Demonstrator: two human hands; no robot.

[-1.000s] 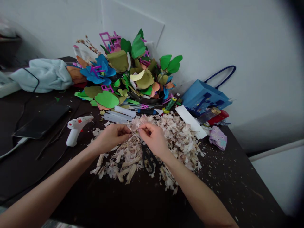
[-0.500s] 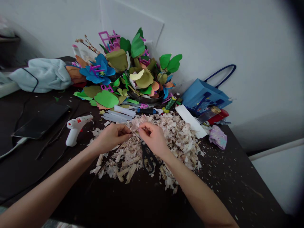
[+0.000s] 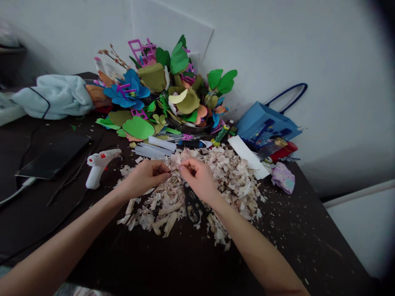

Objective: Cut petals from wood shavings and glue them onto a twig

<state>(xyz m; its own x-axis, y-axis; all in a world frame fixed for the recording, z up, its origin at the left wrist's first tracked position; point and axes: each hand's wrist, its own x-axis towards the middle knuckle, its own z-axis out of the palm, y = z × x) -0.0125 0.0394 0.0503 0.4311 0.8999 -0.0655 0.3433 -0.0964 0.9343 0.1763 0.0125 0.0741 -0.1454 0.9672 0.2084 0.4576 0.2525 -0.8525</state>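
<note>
Over a heap of pale, dry flakes like torn petals or shavings [image 3: 237, 185], my left hand [image 3: 149, 176] and my right hand [image 3: 199, 179] face each other, a small gap between their fingertips. Both are closed in a pinch of thumb and fingers. Whatever each one pinches is too small to make out. Scissors with black handles [image 3: 193, 205] lie on the flakes, just below my right hand and partly covered by it. To the left of my left hand, a white glue gun [image 3: 96, 170] rests on the dark table [image 3: 148, 263].
Behind the heap lie glue sticks [image 3: 152, 151], a green thread spool [image 3: 221, 135] and a pile of felt flowers and leaves [image 3: 182, 98]. A blue bag [image 3: 265, 121] and a white strip [image 3: 248, 157] sit at right. Further left are a black tablet [image 3: 54, 158] and its cable.
</note>
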